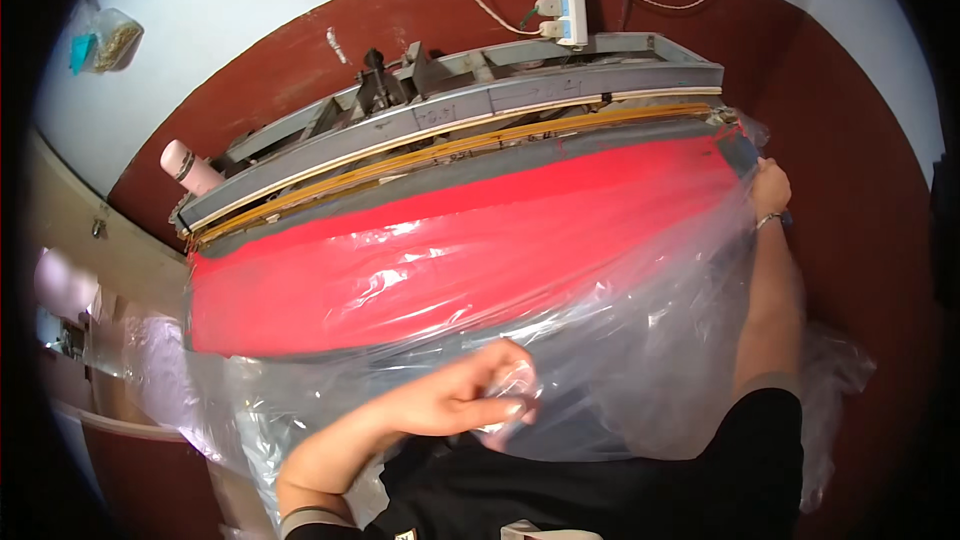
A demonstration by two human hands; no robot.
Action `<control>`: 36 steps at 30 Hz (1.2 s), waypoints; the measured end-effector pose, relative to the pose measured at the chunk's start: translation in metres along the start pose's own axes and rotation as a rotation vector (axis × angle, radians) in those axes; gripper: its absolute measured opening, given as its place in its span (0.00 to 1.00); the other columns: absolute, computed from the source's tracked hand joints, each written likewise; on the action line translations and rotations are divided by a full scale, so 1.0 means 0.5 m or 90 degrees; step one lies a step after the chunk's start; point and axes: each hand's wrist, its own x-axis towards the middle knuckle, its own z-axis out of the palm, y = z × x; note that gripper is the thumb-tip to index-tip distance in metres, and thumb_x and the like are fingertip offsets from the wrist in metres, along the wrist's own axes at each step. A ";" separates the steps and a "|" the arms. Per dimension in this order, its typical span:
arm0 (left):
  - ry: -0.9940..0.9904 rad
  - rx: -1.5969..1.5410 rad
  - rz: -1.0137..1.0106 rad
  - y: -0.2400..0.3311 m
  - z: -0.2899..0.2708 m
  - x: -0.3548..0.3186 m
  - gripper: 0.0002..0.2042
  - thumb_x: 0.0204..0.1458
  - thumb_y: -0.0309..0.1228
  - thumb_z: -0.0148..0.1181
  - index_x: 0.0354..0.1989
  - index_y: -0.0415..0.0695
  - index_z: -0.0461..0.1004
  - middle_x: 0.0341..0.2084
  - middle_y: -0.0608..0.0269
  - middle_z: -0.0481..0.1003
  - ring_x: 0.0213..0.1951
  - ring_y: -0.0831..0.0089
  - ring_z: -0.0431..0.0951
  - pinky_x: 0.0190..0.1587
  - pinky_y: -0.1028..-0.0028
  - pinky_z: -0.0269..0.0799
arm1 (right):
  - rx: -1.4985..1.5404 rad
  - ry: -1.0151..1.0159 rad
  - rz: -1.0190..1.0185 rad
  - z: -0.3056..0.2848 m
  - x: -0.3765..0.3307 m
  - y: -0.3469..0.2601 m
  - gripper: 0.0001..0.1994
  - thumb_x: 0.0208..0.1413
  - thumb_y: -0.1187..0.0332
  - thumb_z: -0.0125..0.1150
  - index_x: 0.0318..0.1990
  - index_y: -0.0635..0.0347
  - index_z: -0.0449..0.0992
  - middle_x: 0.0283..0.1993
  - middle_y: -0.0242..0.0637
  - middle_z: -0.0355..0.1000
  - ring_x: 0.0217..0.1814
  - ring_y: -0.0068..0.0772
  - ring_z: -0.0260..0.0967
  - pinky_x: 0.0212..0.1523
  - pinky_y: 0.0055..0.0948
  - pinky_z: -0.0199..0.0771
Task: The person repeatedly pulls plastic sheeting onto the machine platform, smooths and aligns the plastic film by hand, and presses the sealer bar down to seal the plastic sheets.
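A long red sheet lies across a dark grey bed, and clear plastic film spreads over it and hangs toward me. In front of my body, my left hand is closed, its fingers curled round a bunched piece of the film. At the far right end of the bed, my right hand grips the film's edge with the arm stretched out. Part of its fingers is hidden behind the hand, and something dark blue shows beside the wrist bracelet.
Behind the red sheet runs a grey metal frame with orange-yellow strips along it. A white power strip with plugs and cables hangs above. A pink cylinder stands at the left end. A bag hangs on the wall.
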 end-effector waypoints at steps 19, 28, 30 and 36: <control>0.747 -0.360 0.291 -0.281 -0.012 -0.352 0.23 0.45 0.49 0.57 0.44 0.47 0.66 0.34 0.68 0.70 0.38 0.74 0.69 0.40 0.70 0.66 | 0.007 -0.071 0.005 0.029 0.022 0.022 0.19 0.56 0.53 0.38 0.36 0.58 0.70 0.36 0.50 0.69 0.40 0.57 0.65 0.35 0.50 0.63; 1.164 0.116 0.504 -0.110 -0.262 -0.685 0.12 0.52 0.31 0.52 0.44 0.47 0.65 0.16 0.75 0.62 0.15 0.85 0.59 0.16 0.82 0.57 | 0.053 -0.091 0.007 0.035 0.025 0.031 0.20 0.57 0.53 0.36 0.40 0.56 0.71 0.38 0.48 0.70 0.41 0.54 0.65 0.36 0.45 0.64; 1.284 0.166 0.310 -0.173 -0.336 -0.734 0.12 0.50 0.31 0.54 0.43 0.45 0.66 0.16 0.74 0.63 0.17 0.82 0.62 0.19 0.80 0.60 | 0.058 -0.095 -0.017 0.041 0.027 0.035 0.19 0.57 0.53 0.37 0.39 0.57 0.70 0.38 0.49 0.69 0.41 0.56 0.65 0.36 0.45 0.63; 1.512 0.863 -0.129 -0.208 -0.405 -0.673 0.13 0.48 0.29 0.56 0.41 0.37 0.68 0.29 0.59 0.69 0.33 0.65 0.70 0.39 0.68 0.66 | 0.115 -0.062 -0.034 0.051 0.027 0.043 0.20 0.57 0.52 0.37 0.38 0.59 0.70 0.38 0.51 0.68 0.40 0.57 0.64 0.36 0.44 0.62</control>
